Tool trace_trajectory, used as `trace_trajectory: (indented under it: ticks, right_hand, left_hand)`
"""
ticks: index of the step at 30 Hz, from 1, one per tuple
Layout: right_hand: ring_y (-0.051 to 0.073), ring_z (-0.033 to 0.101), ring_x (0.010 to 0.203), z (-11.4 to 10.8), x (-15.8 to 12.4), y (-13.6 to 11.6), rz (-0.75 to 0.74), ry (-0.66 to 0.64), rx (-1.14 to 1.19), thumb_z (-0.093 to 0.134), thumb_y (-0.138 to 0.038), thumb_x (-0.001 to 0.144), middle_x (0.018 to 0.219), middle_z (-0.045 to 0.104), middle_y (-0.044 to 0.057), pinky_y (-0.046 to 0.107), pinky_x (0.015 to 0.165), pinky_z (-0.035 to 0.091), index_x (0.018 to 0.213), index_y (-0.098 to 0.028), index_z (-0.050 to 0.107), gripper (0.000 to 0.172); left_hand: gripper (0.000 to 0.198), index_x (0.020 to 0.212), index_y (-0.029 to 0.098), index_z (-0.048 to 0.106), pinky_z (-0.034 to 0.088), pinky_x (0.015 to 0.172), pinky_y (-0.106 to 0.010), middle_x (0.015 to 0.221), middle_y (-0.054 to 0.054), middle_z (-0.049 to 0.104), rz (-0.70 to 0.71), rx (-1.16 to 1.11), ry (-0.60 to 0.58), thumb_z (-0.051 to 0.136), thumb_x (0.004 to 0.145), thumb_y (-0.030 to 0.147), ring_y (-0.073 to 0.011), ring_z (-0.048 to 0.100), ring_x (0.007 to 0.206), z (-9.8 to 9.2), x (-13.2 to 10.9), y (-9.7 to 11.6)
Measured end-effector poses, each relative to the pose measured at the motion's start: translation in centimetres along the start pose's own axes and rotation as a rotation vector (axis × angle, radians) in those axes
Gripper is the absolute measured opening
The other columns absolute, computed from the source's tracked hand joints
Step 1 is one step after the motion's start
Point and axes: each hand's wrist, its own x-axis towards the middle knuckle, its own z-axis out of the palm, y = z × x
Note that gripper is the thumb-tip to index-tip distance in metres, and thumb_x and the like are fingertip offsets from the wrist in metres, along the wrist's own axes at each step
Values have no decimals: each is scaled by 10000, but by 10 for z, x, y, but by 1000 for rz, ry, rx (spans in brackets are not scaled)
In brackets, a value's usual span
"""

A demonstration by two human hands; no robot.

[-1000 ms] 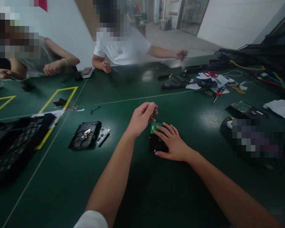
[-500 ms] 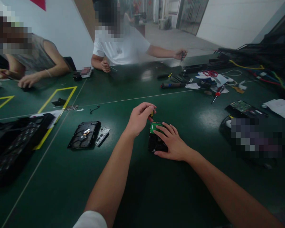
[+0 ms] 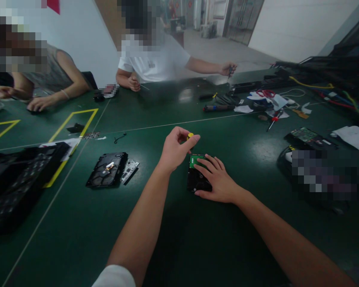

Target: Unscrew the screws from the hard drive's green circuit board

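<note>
In the middle of the green table lies a hard drive [image 3: 197,177], black with a green circuit board at its far end. My right hand [image 3: 219,180] rests spread over its right side, fingers stretched across the board and thumb by the near edge. Above the drive's far left corner, my left hand [image 3: 179,146] pinches a screwdriver with a yellow handle [image 3: 190,136]. My fingers hide most of the tool, and I cannot tell whether its tip touches the drive.
To the left lie a black drive casing [image 3: 107,169], a small board [image 3: 130,171] and a large black chassis [image 3: 20,183]. Right are a circuit board [image 3: 305,135], a red-handled screwdriver [image 3: 275,119] and tangled cables [image 3: 323,75]. Two people sit across the table.
My left thumb has stretched out and the fingers have shifted on the screwdriver, whose yellow end now shows on top. My right hand and the hard drive stay in place.
</note>
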Motion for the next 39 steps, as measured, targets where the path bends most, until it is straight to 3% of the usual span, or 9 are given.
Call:
trace_trajectory:
  ticks: [5, 12, 21, 25, 31, 39]
  right_hand:
    - [445, 143, 1627, 1, 0, 1, -2, 10, -11, 602, -809, 879, 1714, 366, 120, 700, 1294, 108, 1623, -263, 440, 936]
    - [445, 150, 1625, 1, 0, 0, -2, 10, -16, 599, -807, 883, 1718, 360, 110, 698, 1293, 117, 1622, -271, 441, 927]
    - [448, 146, 1626, 0, 0, 1, 1, 5, -9, 597, -813, 879, 1720, 355, 123, 710, 1291, 111, 1617, -255, 447, 938]
    - [446, 146, 1627, 0, 0, 1, 3, 2, -5, 600, -808, 883, 1723, 352, 109, 709, 1290, 114, 1628, -280, 430, 929]
    - [442, 141, 1629, 0, 0, 0, 5, 4, -24, 614, -792, 885, 1724, 349, 114, 689, 1298, 120, 1619, -261, 442, 923]
    - [450, 153, 1623, 1, 0, 1, -3, 6, -26, 603, -803, 886, 1721, 352, 129, 694, 1295, 119, 1617, -237, 446, 937]
  left_hand:
    - [241, 1043, 218, 728, 566, 602, -219, 940, -34, 681, 58, 1, -116, 755, 930, 429, -136, 628, 777, 1, 0, 3]
    - [252, 1057, 223, 748, 609, 669, -252, 1146, -82, 719, -28, -155, -138, 605, 1006, 425, -203, 701, 1025, -1, 1, 4]
    - [267, 934, 173, 677, 573, 610, -234, 910, -67, 743, -24, -87, -20, 814, 882, 397, -153, 684, 796, 0, 0, 6]
    - [304, 910, 185, 633, 561, 604, -231, 862, -39, 713, -9, -90, -22, 850, 854, 391, -127, 648, 727, 2, 0, 5]
    - [237, 1097, 219, 729, 568, 641, -232, 945, -34, 708, 51, -41, -98, 735, 954, 408, -137, 657, 799, -1, 1, 4]
    - [203, 1001, 208, 729, 533, 627, -209, 955, -46, 707, 24, -59, -89, 676, 985, 402, -152, 671, 872, -3, 2, 2]
